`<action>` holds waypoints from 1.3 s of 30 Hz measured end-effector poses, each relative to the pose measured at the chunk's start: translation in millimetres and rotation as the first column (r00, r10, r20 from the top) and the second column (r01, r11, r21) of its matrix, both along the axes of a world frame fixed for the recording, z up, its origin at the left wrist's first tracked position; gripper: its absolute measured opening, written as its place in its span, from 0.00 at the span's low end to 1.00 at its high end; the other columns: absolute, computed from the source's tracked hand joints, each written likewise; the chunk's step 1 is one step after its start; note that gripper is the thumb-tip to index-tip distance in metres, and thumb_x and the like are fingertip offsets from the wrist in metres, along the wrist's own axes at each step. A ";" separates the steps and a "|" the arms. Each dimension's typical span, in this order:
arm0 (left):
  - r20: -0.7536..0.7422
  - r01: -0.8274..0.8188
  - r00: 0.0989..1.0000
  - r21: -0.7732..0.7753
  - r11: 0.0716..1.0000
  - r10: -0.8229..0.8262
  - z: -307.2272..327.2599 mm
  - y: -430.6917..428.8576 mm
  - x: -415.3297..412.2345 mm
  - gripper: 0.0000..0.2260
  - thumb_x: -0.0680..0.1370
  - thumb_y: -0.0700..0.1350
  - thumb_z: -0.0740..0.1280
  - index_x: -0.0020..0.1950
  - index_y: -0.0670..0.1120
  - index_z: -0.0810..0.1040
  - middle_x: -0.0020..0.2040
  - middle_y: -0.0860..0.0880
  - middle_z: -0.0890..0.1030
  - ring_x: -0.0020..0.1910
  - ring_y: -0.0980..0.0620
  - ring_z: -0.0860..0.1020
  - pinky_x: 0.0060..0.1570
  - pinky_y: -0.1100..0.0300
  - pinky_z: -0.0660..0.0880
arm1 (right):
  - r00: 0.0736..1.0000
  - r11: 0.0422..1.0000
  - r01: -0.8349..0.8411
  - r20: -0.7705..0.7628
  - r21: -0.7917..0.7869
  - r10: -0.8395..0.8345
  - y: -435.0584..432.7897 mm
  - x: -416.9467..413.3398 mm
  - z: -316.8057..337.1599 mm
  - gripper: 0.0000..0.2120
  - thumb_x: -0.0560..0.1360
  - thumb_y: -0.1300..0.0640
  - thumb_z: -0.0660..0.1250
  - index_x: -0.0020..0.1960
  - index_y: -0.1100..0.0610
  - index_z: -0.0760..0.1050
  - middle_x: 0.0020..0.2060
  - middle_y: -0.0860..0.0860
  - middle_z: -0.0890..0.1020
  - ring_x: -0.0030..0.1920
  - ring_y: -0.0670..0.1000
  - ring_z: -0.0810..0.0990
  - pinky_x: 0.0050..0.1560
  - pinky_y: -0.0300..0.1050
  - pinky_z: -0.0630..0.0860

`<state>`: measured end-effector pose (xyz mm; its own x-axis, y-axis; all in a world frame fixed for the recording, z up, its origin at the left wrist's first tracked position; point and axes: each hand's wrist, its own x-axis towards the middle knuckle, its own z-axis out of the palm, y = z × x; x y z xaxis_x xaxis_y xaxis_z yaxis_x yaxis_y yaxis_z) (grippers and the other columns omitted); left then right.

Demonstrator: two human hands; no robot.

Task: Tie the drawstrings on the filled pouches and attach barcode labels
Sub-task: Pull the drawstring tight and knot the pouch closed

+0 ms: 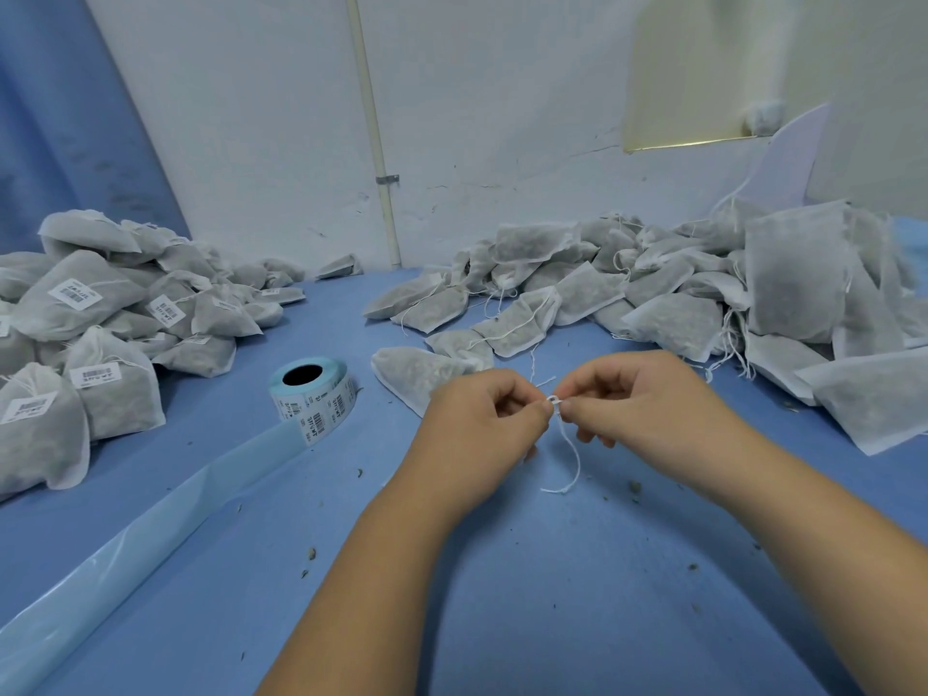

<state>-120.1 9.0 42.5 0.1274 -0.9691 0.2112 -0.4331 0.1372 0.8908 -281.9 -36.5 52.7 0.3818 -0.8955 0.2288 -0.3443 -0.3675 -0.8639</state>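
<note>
Head view, one entry. Item in hand: white drawstring (576, 462), pinched at a small loop between the two hands above the blue table (552, 605); loose tail hangs down from the pinch toward the person and curls at its end, clear of both palms. Left hand (477, 429): fingers curled, thumb and forefinger closed on the loop from the left. Right hand (638, 404): fingers curled, thumb and forefinger closed on the same loop from the right; fingertips of the two hands nearly meet. Filled pouch (417, 374): lies on the table just beyond and left of the left hand, partly hidden by it, long axis running away to the upper left; nearer the left hand. Judged: knot being formed, not yet drawn tight; tightening would call for pulling the hands apart sideways, away from the pouch mouth. Barcode label roll (314, 399): on its side, left of the pouch, spent backing strip (150, 535) trailing toward the near left edge. Labelled pouches (75, 344): heaped far left. Unlabelled pouches (703, 293): heaped right, strings loose.
</note>
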 end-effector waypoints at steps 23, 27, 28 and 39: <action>0.236 0.018 0.972 -0.127 0.992 0.012 0.0 1.3 -0.5 0.07 0.75 0.42 0.71 0.39 0.53 0.83 0.31 0.61 0.79 0.30 0.64 0.73 0.32 0.72 0.67 | 0.995 0.992 -0.044 -0.088 0.116 0.054 0.2 -0.3 -0.6 0.07 0.73 0.57 0.70 0.36 0.53 0.81 0.28 0.44 0.80 0.29 0.41 0.76 0.34 0.37 0.70; 0.145 0.003 0.989 -0.026 1.000 0.001 1.6 1.0 -1.6 0.09 0.74 0.42 0.70 0.35 0.53 0.81 0.28 0.60 0.78 0.26 0.61 0.73 0.26 0.71 0.67 | 0.996 0.994 -0.031 -0.080 0.107 0.040 0.2 -1.0 0.0 0.07 0.72 0.57 0.71 0.36 0.53 0.82 0.27 0.44 0.80 0.28 0.40 0.76 0.31 0.33 0.69; 0.105 0.004 0.994 0.006 1.000 -0.005 2.5 1.1 -1.6 0.10 0.74 0.42 0.70 0.34 0.53 0.80 0.28 0.58 0.78 0.26 0.61 0.74 0.26 0.71 0.67 | 0.996 0.994 -0.028 -0.076 0.104 0.036 0.2 -1.2 0.1 0.07 0.72 0.57 0.71 0.36 0.53 0.82 0.27 0.44 0.80 0.28 0.40 0.76 0.30 0.32 0.69; -0.303 0.194 0.945 0.211 0.958 -0.124 13.4 5.7 1.5 0.08 0.78 0.38 0.68 0.38 0.43 0.81 0.34 0.49 0.79 0.30 0.55 0.76 0.33 0.66 0.74 | 0.999 0.998 -0.026 -0.038 0.059 0.028 1.0 -1.0 0.5 0.06 0.72 0.56 0.71 0.37 0.54 0.82 0.26 0.43 0.76 0.28 0.41 0.74 0.30 0.30 0.69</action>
